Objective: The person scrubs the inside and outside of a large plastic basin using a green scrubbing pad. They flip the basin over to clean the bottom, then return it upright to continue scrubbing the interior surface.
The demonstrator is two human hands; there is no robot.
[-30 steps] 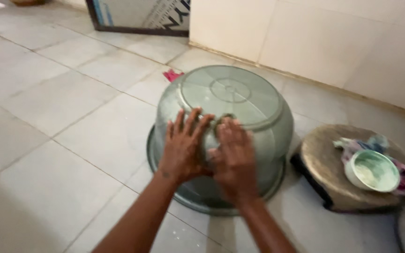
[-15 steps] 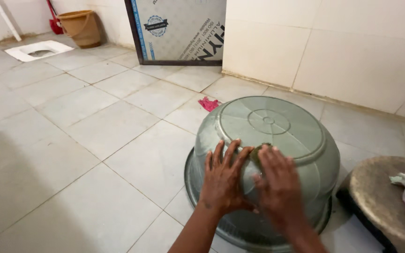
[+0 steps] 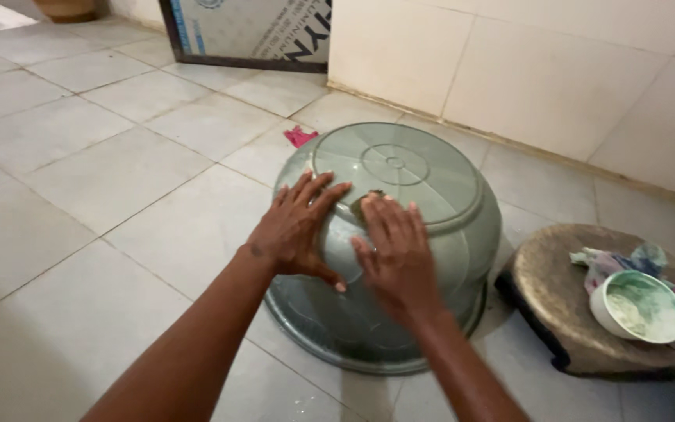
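Observation:
A large grey-green plastic basin [image 3: 423, 184] lies upside down on the tiled floor. My left hand [image 3: 294, 227] rests flat on its near side with the fingers spread. My right hand [image 3: 396, 254] lies beside it on the basin wall, pressing a small dark scrubbing pad [image 3: 366, 202] under the fingertips. Only the pad's top edge shows above my fingers.
A round flat stone [image 3: 564, 305] lies at the right with a small white bowl of green paste [image 3: 638, 306] and a crumpled cloth [image 3: 626, 258] on it. A pink scrap [image 3: 300, 137] lies behind the basin. A tiled wall [image 3: 525, 70] and a leaning board [image 3: 251, 35] stand behind.
The view has swung so the basin sits more central and the stone with the bowl shows again at the right. My hands stay on the basin's near side, barely shifted.

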